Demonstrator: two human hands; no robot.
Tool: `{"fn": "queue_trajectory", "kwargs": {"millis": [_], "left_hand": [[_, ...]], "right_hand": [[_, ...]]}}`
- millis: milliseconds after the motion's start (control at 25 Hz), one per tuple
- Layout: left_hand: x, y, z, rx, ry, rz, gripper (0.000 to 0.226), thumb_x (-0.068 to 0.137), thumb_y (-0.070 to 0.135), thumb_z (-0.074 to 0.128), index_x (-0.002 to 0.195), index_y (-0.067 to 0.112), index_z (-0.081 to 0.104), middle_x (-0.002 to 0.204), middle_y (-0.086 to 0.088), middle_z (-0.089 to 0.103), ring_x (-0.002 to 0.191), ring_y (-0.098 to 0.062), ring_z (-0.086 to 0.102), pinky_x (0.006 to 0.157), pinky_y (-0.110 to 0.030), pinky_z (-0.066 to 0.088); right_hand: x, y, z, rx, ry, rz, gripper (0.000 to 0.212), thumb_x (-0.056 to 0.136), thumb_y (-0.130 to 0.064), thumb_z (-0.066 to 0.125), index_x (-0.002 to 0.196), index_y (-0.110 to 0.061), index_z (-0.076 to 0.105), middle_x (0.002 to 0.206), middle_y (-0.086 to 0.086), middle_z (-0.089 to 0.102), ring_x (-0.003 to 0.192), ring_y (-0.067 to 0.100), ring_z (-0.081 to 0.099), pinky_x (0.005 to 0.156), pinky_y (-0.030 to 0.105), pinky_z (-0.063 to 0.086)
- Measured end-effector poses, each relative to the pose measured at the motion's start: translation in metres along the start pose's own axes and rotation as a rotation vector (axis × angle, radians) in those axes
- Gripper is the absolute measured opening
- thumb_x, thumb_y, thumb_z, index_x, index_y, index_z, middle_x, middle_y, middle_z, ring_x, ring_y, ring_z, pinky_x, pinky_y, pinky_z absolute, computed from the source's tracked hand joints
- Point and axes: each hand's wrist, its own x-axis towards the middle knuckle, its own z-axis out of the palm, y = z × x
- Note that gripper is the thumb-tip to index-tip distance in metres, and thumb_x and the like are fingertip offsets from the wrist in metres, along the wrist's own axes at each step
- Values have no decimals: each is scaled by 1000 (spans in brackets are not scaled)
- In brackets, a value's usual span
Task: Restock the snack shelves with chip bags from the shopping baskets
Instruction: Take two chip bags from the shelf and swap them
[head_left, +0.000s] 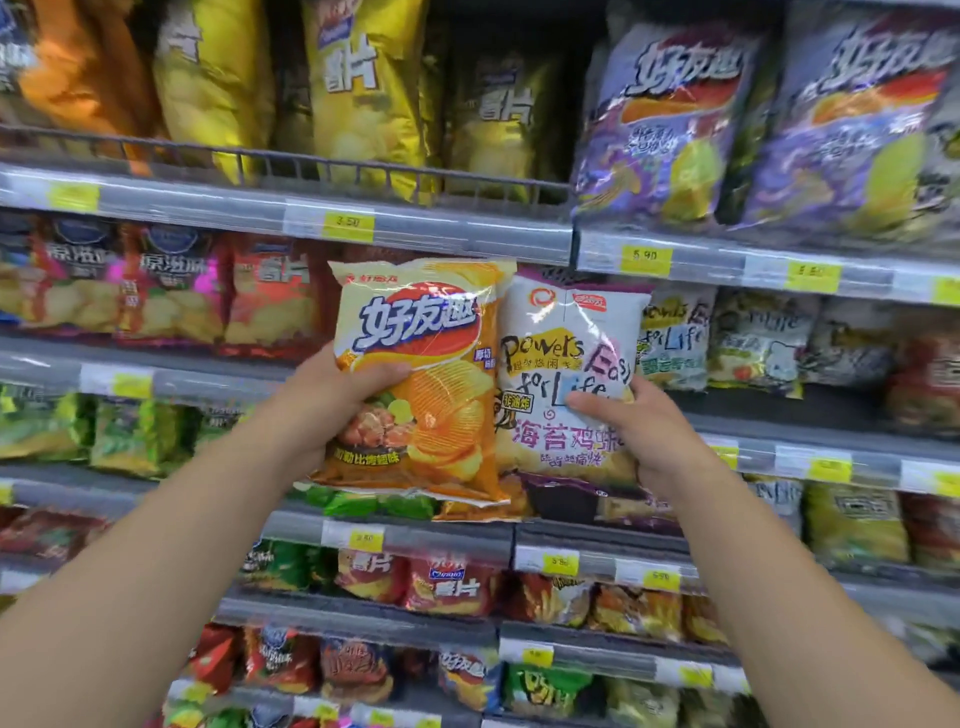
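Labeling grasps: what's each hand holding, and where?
Left hand grips orange chip bag at its left edge; right hand grips white chip bag at its right edge.

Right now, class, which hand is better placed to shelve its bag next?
Probably right. The right hand grips the white bag, and similarly lettered bags stand on the shelf just beside it. The left hand holds the orange bag; its matching row is unclear.

You read 好友趣 on orange bag (415, 322) | Powers Easy for Life on white bag (566, 358) | 3.50 tag (347, 222) | 5.90 tag (645, 255)
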Motion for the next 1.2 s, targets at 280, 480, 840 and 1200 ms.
{"fn": "queue_trajectory", "kwargs": {"millis": [280,480,840,1200], "left_hand": [[36,-1,35,4,-64,8,21,84,17,72,103,24,64,83,5,77,72,-14,73,61,-26,56],[55,-13,49,50,-17,-18,39,79,23,77,115,20,63,94,-2,76,81,-22,73,70,-32,57],[79,-6,73,81,167,-51,32,77,27,80,99,16,61,105,-19,72,88,-33,67,89,-53,52],[106,-13,84,137,177,-51,49,67,42,85,102,19,61,101,-9,73,90,-28,72,88,-48,56]], "right_hand": [[25,-7,-38,-10,29,14,62,71,-18,83,125,-16,52,106,6,74,87,23,74,74,38,59],[57,-6,-57,-54,-10,53,122,38,-42,98,141,-19,39,127,7,64,104,28,69,95,54,51],[88,-14,-78,-123,-75,60,109,40,-52,93,128,-18,39,114,7,62,98,21,63,82,38,53],[102,-15,-90,-190,7,26,136,41,-53,85,154,-19,18,152,11,39,137,27,39,114,41,30]]}}
